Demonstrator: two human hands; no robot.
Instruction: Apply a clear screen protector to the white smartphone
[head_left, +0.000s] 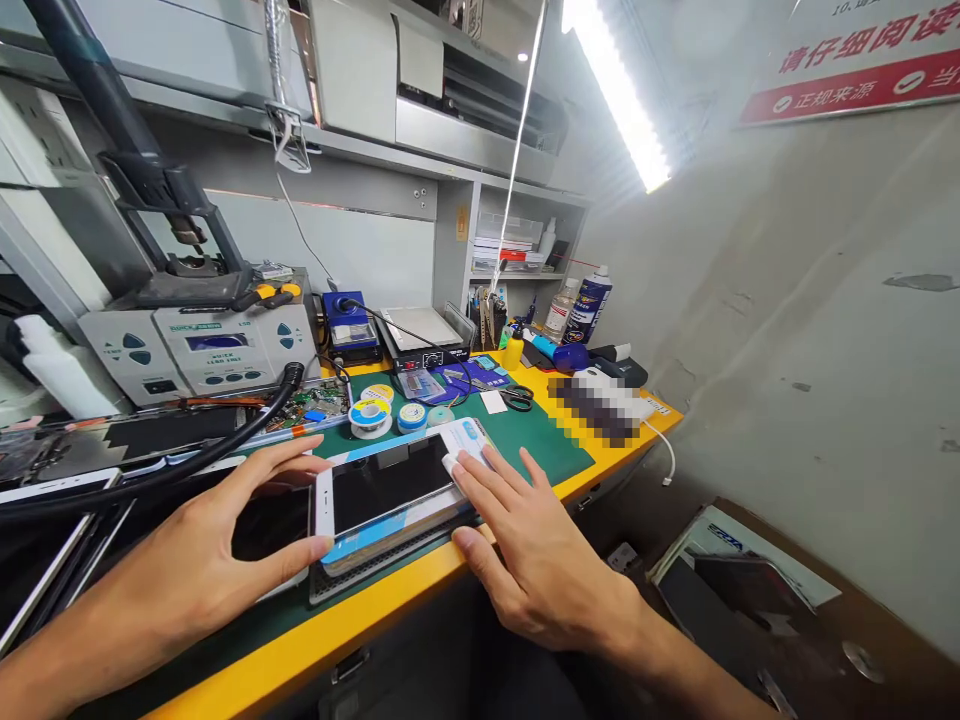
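Observation:
A smartphone [390, 485] with a black screen and a white end lies flat on a blue-and-white box [386, 540] near the bench's front edge. My left hand [217, 535] spans the phone's left end, thumb at the near corner and fingertips at the far corner. Over the right end lies my right hand [525, 530], its fingers stretched and spread, thumb toward the near edge. Its fingertips rest by a white patch; whether that belongs to the phone or the box I cannot tell. A dark grey item sits under the box.
Solder spools [371, 415] stand behind the phone on the green mat [551, 450]. Scissors [517, 398] lie farther right. A grey soldering station [217, 345] with a thick black hose [262, 425] occupies the left. A spray can [589, 308] stands at the back right.

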